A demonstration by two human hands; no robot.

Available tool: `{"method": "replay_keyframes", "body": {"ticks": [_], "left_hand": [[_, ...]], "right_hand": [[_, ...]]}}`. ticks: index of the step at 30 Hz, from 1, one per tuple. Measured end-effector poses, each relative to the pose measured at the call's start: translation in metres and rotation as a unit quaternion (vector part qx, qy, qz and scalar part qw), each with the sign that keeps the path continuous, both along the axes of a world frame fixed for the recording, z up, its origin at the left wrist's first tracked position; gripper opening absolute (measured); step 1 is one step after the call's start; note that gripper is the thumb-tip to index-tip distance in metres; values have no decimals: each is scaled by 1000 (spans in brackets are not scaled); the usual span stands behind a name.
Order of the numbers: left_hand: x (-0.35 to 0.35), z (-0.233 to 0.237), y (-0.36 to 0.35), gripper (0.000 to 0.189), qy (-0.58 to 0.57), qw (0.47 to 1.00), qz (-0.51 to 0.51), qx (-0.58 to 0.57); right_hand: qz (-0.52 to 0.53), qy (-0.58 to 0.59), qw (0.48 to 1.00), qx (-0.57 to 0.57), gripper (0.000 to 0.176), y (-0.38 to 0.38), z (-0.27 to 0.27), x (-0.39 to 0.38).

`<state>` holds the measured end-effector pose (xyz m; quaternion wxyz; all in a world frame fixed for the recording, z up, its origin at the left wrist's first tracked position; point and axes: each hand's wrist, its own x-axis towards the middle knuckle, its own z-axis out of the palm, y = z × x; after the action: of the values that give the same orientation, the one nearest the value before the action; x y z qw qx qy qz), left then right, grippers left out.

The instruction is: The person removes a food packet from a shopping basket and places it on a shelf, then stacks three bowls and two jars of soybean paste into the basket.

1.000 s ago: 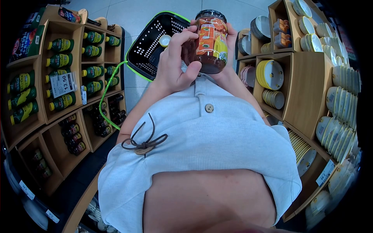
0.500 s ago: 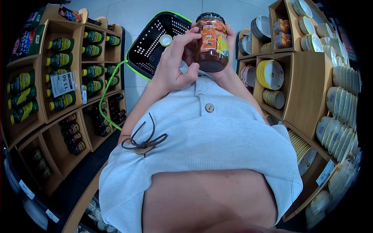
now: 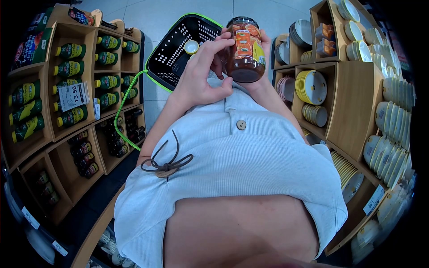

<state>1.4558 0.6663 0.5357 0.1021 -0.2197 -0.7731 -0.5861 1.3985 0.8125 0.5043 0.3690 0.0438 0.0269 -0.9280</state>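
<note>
A glass jar point(image 3: 246, 56) with a dark lid, reddish-brown contents and an orange and yellow label is held up in front of my body, lid pointing away from me. My right hand point(image 3: 265, 44) grips it along the right side and from behind, so most of its fingers are hidden. On the left side, the curled fingers of my left hand point(image 3: 202, 71) press against the glass, while its thumb lies near the jar's base. Behind my left hand is a black shopping basket point(image 3: 167, 47) with a green rim, holding a small white-and-yellow container point(image 3: 191, 47) and a dark item.
To the left, wooden shelves point(image 3: 91, 67) carry green bottles point(image 3: 70, 68) with yellow caps and darker bottles lower down. Shelves on the right hold stacked plates point(image 3: 311, 87) and bowls. The basket's green handle point(image 3: 117, 123) hangs beside my left arm. Tiled floor point(image 3: 272, 15) lies ahead.
The jar has shifted slightly, its lid a little lower in view. My left thumb has moved a bit up and right, towards the jar's base. Both hands stay at the jar.
</note>
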Motion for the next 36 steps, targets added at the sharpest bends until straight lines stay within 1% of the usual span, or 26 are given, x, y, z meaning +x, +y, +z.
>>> {"method": "replay_keyframes", "body": {"ticks": [10,19,22,25,28,31,34,36], "left_hand": [[-2,2,-1,69,-17,1000,2,-6],[3,2,-1,70,-27,999,17,-11],[4,1,0,71,-24,999,21,-11],[6,1,-1,76,-33,999,18,-20],[7,0,0,76,-23,999,26,-24],[9,1,1,77,-10,999,35,-39],[7,0,4,75,50,996,56,-56],[7,-4,6,76,53,995,64,-51]], "right_hand": [[-5,-10,1000,24,64,-1,2,-2],[7,-7,1000,18,62,-3,-1,-2],[-23,-20,998,46,60,-3,-3,0],[-37,-12,997,63,59,-3,2,3],[-48,-8,997,59,60,-3,6,6],[-56,45,997,23,59,1,-2,8],[-85,43,994,47,59,2,4,13],[-104,14,989,107,61,0,14,16]]}}
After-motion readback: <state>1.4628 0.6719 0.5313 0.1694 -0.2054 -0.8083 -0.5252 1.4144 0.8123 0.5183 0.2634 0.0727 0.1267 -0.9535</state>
